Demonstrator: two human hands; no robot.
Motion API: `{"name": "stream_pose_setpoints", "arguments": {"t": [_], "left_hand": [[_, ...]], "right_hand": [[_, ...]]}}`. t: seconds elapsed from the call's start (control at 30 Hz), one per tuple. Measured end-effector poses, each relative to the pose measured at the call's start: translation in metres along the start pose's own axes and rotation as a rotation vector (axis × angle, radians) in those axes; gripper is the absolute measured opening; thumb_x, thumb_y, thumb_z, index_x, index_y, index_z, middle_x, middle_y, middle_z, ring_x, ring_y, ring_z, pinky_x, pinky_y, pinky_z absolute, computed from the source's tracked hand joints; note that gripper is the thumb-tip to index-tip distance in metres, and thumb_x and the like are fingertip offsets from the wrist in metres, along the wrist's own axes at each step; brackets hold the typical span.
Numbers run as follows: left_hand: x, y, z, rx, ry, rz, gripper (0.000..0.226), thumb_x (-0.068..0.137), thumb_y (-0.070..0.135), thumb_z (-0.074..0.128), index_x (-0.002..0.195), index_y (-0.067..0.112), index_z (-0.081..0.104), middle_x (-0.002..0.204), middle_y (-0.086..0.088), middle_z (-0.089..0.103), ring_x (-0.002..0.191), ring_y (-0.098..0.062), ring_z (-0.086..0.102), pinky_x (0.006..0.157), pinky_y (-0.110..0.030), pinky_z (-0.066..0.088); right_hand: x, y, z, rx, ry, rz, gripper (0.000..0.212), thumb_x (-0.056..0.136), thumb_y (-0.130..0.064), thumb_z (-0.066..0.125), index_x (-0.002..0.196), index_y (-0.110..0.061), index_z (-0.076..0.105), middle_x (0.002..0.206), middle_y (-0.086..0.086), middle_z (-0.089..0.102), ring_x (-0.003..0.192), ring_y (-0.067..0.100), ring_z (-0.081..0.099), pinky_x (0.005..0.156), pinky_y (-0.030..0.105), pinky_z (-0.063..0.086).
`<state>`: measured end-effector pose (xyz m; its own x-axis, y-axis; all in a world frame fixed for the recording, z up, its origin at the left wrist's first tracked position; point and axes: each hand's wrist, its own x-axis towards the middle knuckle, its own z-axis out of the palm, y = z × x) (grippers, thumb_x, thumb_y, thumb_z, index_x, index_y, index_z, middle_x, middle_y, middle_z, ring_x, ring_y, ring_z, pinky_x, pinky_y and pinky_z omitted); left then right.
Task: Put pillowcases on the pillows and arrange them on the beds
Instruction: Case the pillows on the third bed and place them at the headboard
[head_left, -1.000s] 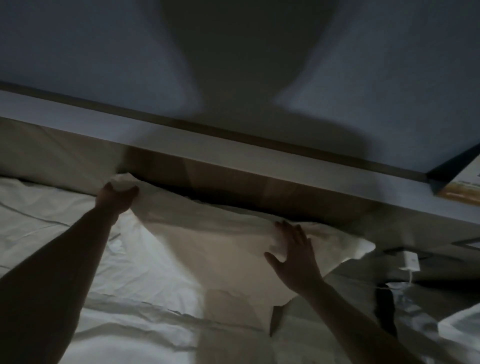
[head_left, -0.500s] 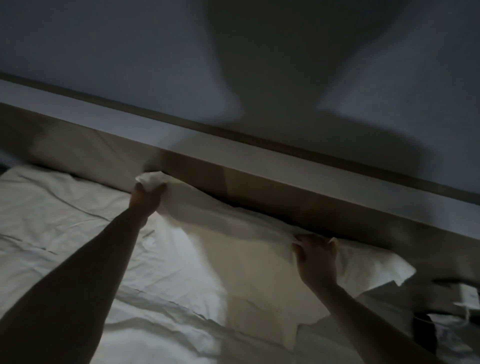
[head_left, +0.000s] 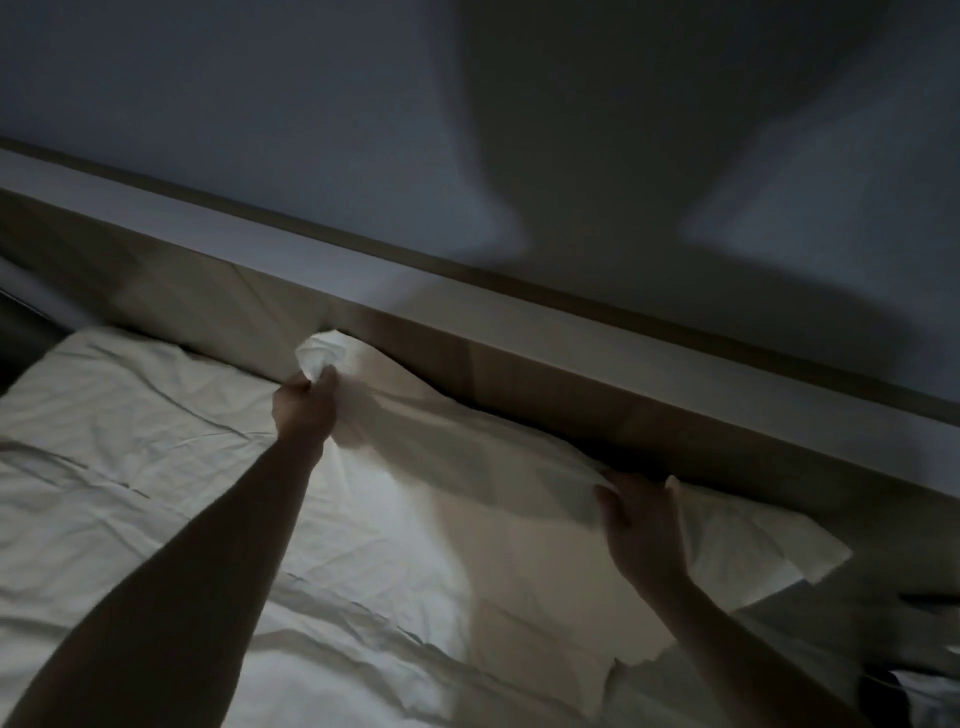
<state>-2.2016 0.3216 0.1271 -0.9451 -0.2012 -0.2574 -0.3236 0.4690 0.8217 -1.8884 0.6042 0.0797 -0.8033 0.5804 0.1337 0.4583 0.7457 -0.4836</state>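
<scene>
In a dimly lit room, a person leans over a bed (head_left: 130, 467) and handles a white pillow (head_left: 519, 530) that lies against the wooden headboard (head_left: 597, 400), which runs diagonally from the left edge of the frame down to the right edge. The left hand (head_left: 304, 410), just left of the frame's centre, is closed in a fist around the pillow's upper-left corner, bunching the pale pillowcase fabric so that a tuft of it stands up above the knuckles, close against the headboard. The right hand (head_left: 644, 525), in the lower right of the frame, rests on the pillow's far edge with the fingers curled over the fabric where it meets the headboard; the grip looks like a pinch on the cloth, though the low light blurs the fingertips. Beyond that hand, the pillow's right corner juts out as a loose flap toward the right edge of the frame. A wrinkled white sheet covers the mattress across the left and lower parts of the frame, brightest just below the left forearm. Above the headboard, the grey wall (head_left: 208, 104) carries a broad, soft shadow of the person in the upper right.
</scene>
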Motion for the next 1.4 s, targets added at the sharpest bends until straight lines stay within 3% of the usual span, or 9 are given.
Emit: {"name": "stream_pose_setpoints", "arguments": {"t": [0.17, 0.27, 0.37, 0.53, 0.7, 0.9, 1.13, 1.3, 1.4], "left_hand": [[0.008, -0.012, -0.004, 0.239, -0.221, -0.025, 0.068, 0.085, 0.052, 0.076, 0.134, 0.008, 0.057, 0.130, -0.016, 0.066, 0.118, -0.037, 0.065, 0.101, -0.052, 0.054], [-0.018, -0.024, 0.008, 0.162, -0.264, -0.057, 0.078, 0.085, 0.051, 0.078, 0.142, 0.011, 0.044, 0.135, -0.013, 0.058, 0.120, -0.035, 0.061, 0.102, -0.055, 0.054], [-0.039, -0.045, 0.020, 0.121, -0.323, -0.094, 0.086, 0.081, 0.057, 0.079, 0.145, 0.018, 0.037, 0.140, -0.010, 0.055, 0.125, -0.034, 0.058, 0.104, -0.058, 0.051], [-0.067, -0.058, 0.042, 0.048, -0.322, -0.151, 0.070, 0.074, 0.058, 0.083, 0.115, 0.025, 0.036, 0.126, -0.020, 0.057, 0.100, -0.034, 0.062, 0.070, -0.041, 0.054], [-0.092, -0.056, 0.051, 0.053, -0.302, -0.188, 0.086, 0.065, 0.069, 0.081, 0.124, 0.025, 0.036, 0.136, -0.013, 0.050, 0.100, -0.032, 0.058, 0.068, -0.045, 0.055], [-0.114, -0.058, 0.063, -0.014, -0.430, -0.244, 0.111, 0.073, 0.063, 0.082, 0.159, 0.038, 0.016, 0.164, -0.003, 0.032, 0.139, -0.036, 0.046, 0.102, -0.057, 0.047], [-0.146, -0.050, 0.072, 0.284, -0.548, -0.073, 0.087, 0.090, 0.034, 0.075, 0.163, 0.030, 0.028, 0.170, 0.002, 0.019, 0.147, -0.034, 0.038, 0.111, -0.057, 0.046], [-0.167, -0.058, 0.064, 0.216, -0.457, -0.146, 0.120, 0.068, 0.064, 0.081, 0.163, 0.035, 0.014, 0.165, -0.003, 0.035, 0.139, -0.038, 0.049, 0.113, -0.056, 0.045], [-0.183, -0.066, 0.065, 0.152, -0.523, -0.272, 0.120, 0.057, 0.066, 0.083, 0.157, 0.037, 0.024, 0.149, -0.008, 0.051, 0.125, -0.038, 0.058, 0.104, -0.055, 0.051]], "right_hand": [[-0.010, 0.020, -0.010, 0.047, -0.133, -0.005, 0.041, 0.100, -0.037, 0.047, 0.130, -0.015, 0.065, 0.131, 0.005, 0.067, 0.126, 0.027, 0.059, 0.110, 0.044, 0.042], [-0.043, 0.031, -0.042, 0.216, 0.093, 0.256, 0.047, 0.095, -0.021, 0.069, 0.140, -0.019, 0.055, 0.147, 0.002, 0.048, 0.139, 0.019, 0.040, 0.115, 0.027, 0.031], [-0.084, 0.063, -0.054, 0.349, 0.308, 0.590, 0.059, 0.090, -0.030, 0.073, 0.141, -0.020, 0.046, 0.143, 0.005, 0.045, 0.134, 0.030, 0.046, 0.113, 0.046, 0.042], [-0.095, 0.094, -0.049, 0.717, 0.181, 1.067, 0.081, 0.091, -0.059, 0.065, 0.155, -0.025, 0.030, 0.157, 0.008, 0.043, 0.139, 0.033, 0.049, 0.114, 0.051, 0.043], [-0.064, 0.109, -0.028, 0.854, 0.064, 1.097, 0.095, 0.066, -0.092, 0.059, 0.137, -0.030, 0.055, 0.133, 0.000, 0.066, 0.112, 0.023, 0.065, 0.099, 0.050, 0.055], [-0.045, 0.082, -0.025, 0.918, 0.159, 1.014, 0.032, 0.094, -0.048, 0.066, 0.076, -0.022, 0.068, 0.067, -0.017, 0.065, 0.063, 0.001, 0.060, 0.062, 0.029, 0.048], [-0.058, 0.103, -0.017, 0.922, 0.378, 1.128, 0.032, 0.103, -0.034, 0.057, 0.116, -0.006, 0.067, 0.102, 0.007, 0.070, 0.089, 0.013, 0.067, 0.084, 0.037, 0.047], [-0.095, 0.131, 0.018, 0.792, 0.314, 1.123, 0.081, 0.084, -0.087, 0.040, 0.132, -0.025, 0.060, 0.128, 0.004, 0.069, 0.115, 0.030, 0.066, 0.102, 0.056, 0.052], [-0.099, 0.073, 0.007, 0.899, 0.244, 1.067, 0.087, 0.091, -0.076, 0.045, 0.148, -0.011, 0.047, 0.142, 0.014, 0.059, 0.130, 0.034, 0.058, 0.113, 0.054, 0.044]]}}
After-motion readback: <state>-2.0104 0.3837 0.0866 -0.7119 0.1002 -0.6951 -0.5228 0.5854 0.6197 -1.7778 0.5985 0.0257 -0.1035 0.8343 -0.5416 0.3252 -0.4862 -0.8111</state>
